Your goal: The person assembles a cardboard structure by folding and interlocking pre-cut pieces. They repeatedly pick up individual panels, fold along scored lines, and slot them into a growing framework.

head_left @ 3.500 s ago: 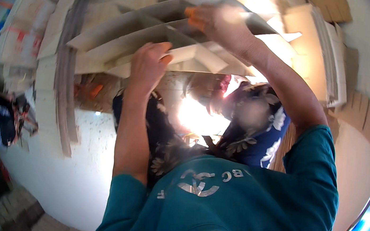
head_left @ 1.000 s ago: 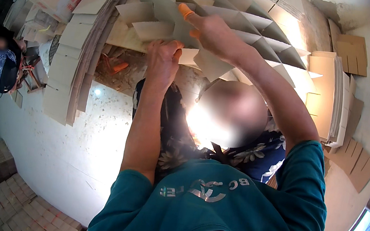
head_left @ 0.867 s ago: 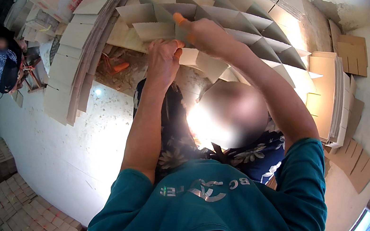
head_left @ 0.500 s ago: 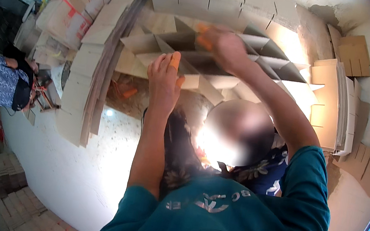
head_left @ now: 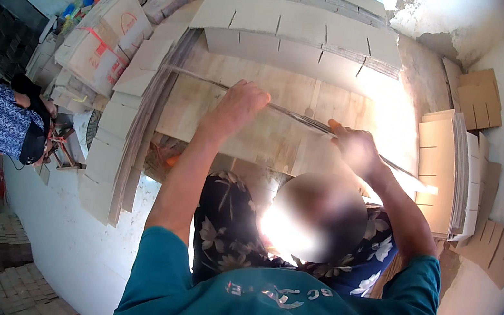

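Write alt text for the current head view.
Left hand and right hand hold a flattened cardboard divider edge-on over a wooden tabletop. Slotted cardboard sheets are stacked beyond and on both sides; another person is far left.

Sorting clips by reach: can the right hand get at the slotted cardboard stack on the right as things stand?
Probably not: the right hand grips flattened cardboard strips, whose end seems to overlap the stack.

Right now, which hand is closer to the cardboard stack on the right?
The right hand: it holds the thin cardboard bundle, left of the cardboard stack. The left hand holds the bundle too, but farther left.
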Available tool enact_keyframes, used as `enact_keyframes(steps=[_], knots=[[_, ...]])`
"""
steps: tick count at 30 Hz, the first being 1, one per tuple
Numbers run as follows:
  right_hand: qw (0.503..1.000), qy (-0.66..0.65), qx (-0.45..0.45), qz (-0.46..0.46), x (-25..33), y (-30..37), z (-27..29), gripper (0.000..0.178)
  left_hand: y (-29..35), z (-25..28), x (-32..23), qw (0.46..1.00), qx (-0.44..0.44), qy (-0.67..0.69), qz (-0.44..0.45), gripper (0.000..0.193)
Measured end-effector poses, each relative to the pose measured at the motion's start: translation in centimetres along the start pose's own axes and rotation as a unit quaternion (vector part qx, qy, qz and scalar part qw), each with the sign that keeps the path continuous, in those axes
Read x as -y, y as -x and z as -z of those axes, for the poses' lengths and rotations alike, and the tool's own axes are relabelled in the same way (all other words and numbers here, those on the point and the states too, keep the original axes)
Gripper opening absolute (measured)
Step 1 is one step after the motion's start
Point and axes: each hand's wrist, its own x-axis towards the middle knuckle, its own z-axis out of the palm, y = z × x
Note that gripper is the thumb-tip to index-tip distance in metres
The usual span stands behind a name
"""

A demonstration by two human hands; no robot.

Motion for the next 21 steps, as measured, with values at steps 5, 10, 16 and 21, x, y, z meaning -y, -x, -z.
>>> enact_keyframes(steps=[5, 10, 16, 21], knots=[[0.888, 0.249, -0.359, 0.144, 1.1, 3.1, 5.6, 0.051, 5.2, 7.4, -3.3, 0.947, -0.251, -0.199, -0.018, 0.040], [0.869, 0.273, -0.410, -0.039, -8.3, 8.6, 7.9, 0.037, 16.0, 9.9, 3.0, 0.841, -0.253, -0.432, 0.206, 0.039], [0.760, 0.446, -0.250, -0.402, -31.2, 24.6, -3.7, 0.074, 23.9, 10.7, 6.0, 0.822, -0.002, -0.402, 0.403, 0.035], [0.816, 0.183, -0.389, -0.386, -49.1, 35.7, -11.2, 0.093, 21.4, 9.1, 5.9, 0.865, -0.022, -0.309, 0.394, 0.033]])
